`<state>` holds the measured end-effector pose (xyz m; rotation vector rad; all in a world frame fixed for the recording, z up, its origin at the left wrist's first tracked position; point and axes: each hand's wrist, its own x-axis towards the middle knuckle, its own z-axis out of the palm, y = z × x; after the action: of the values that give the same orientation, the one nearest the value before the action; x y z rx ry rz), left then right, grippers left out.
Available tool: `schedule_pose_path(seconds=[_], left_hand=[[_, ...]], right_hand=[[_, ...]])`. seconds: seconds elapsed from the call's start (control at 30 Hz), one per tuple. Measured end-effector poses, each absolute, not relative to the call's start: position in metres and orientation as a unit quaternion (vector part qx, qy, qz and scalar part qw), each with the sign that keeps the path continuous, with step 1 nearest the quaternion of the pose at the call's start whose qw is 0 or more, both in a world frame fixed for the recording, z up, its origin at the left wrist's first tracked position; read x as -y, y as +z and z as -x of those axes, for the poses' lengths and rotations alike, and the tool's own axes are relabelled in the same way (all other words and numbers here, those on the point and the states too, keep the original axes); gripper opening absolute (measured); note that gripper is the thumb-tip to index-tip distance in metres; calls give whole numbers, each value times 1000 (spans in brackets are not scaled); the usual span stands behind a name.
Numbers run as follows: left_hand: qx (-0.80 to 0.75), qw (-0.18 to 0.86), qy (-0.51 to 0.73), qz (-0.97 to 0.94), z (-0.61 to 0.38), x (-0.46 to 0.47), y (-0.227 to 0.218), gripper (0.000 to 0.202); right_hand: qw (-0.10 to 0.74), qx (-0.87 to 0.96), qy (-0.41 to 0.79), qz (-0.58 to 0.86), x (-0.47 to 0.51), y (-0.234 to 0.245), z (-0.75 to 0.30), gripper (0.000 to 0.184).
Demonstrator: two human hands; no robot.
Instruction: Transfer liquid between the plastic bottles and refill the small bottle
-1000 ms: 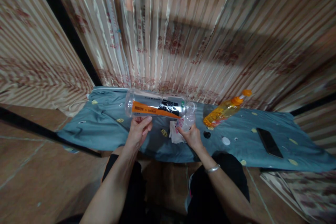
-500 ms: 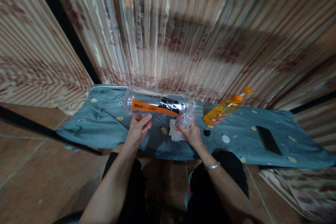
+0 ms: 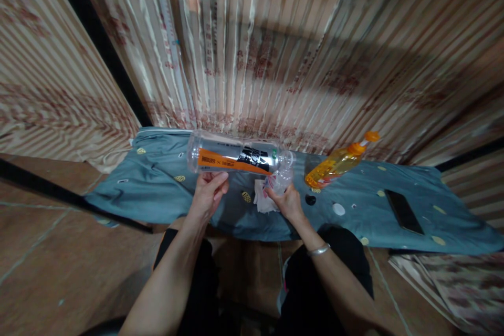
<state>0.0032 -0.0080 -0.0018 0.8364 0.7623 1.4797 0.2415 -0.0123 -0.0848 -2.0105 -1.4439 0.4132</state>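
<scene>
My left hand (image 3: 210,189) is closed on the lower side of a large clear plastic bottle (image 3: 232,155) with an orange, silver and black label. The bottle is held on its side, base to the left, neck to the right. In my right hand (image 3: 289,202) is a smaller clear plastic bottle (image 3: 284,176), its top close to the big bottle's neck. I cannot tell whether the two mouths touch. A crumpled white tissue (image 3: 263,197) shows just left of my right hand; whether it lies on the cloth or is held is unclear.
A bottle of yellow dish soap (image 3: 334,165) with an orange cap stands to the right. Near it lie a black cap (image 3: 311,199) and a white disc (image 3: 338,209). A dark phone (image 3: 403,211) rests farther right on the teal cloth (image 3: 157,189). A striped curtain (image 3: 275,52) hangs behind.
</scene>
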Motion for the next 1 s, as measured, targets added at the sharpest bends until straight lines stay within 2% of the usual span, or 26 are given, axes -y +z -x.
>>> schedule_pose_path(seconds=[0.33,0.83,1.0], left_hand=[[-329,594,641,-358,-3,8,0,39],[-319,597,642,-360,-3,8,-1,38],[-316,597,644,-358,-4,9,1,43]], right_hand=[[315,555,136,758,11,-94,-246,68],[304,542,151,769,13,-81,-240,62],[309,544,158,764,13,-80,-241,62]])
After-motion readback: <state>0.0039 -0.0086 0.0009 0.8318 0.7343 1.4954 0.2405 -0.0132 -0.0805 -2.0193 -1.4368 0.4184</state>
